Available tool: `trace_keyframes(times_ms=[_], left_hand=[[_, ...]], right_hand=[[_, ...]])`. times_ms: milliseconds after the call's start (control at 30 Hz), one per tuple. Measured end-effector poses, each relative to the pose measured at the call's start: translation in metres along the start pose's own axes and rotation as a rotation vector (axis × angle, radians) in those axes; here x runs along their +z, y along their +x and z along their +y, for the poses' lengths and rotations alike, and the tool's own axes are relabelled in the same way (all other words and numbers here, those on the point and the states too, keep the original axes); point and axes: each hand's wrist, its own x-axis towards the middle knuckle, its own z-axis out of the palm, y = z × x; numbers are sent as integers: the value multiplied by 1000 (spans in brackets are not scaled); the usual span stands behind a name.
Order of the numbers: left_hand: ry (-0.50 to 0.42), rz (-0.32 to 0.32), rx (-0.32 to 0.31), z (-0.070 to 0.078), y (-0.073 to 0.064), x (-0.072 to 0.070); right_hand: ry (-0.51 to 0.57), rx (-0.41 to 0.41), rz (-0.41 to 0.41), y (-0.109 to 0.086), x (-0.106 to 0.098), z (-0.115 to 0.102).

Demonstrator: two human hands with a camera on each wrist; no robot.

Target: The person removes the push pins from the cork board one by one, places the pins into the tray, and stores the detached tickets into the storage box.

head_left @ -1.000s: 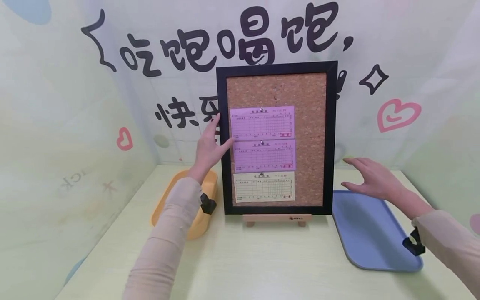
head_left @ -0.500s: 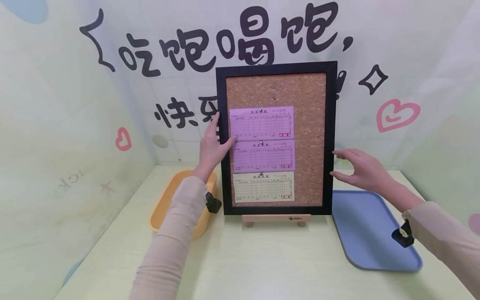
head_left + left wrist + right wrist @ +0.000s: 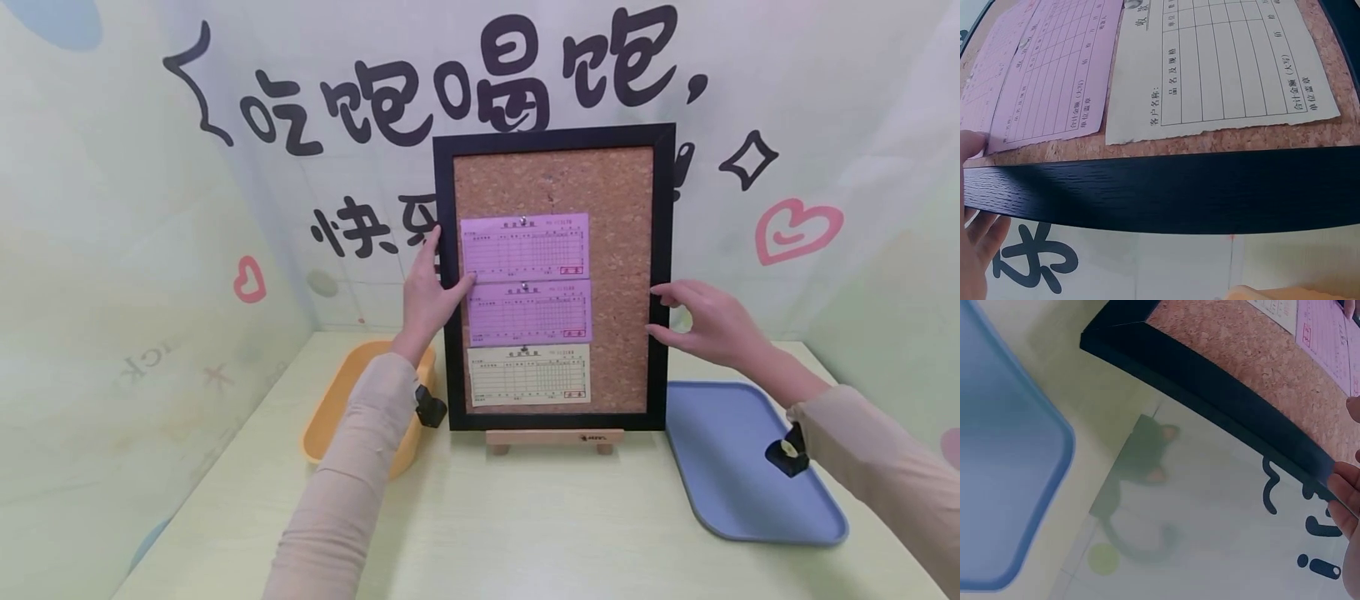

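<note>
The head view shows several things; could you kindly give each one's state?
Corkboard: standing
Wooden stand: bearing the corkboard
Upper pink slip: pinned
Lower pink slip: pinned
Cream slip: pinned
Yellow bin: upright, partly hidden
Blue tray: lying flat
Left hand: gripping corkboard's left side
Right hand: at corkboard's right side, contact unclear

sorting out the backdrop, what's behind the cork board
Behind the cork board is a wall with black lettering, partly covered. The wooden stand shows only below; anything else there is hidden.

head looks forward, wrist views seemingly nearer, sharing the corkboard (image 3: 617,287).
</note>
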Motion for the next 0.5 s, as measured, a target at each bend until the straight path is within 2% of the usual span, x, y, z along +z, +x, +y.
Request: trace_keyframes(times_ms=[300,500], left_hand=[[5,4,-16,2,-1,0],[1,11,-18,3,-1,0]], right_hand=[[22,-4,-18,30,-3,-14],[39,-26,-3,54,3,-25]])
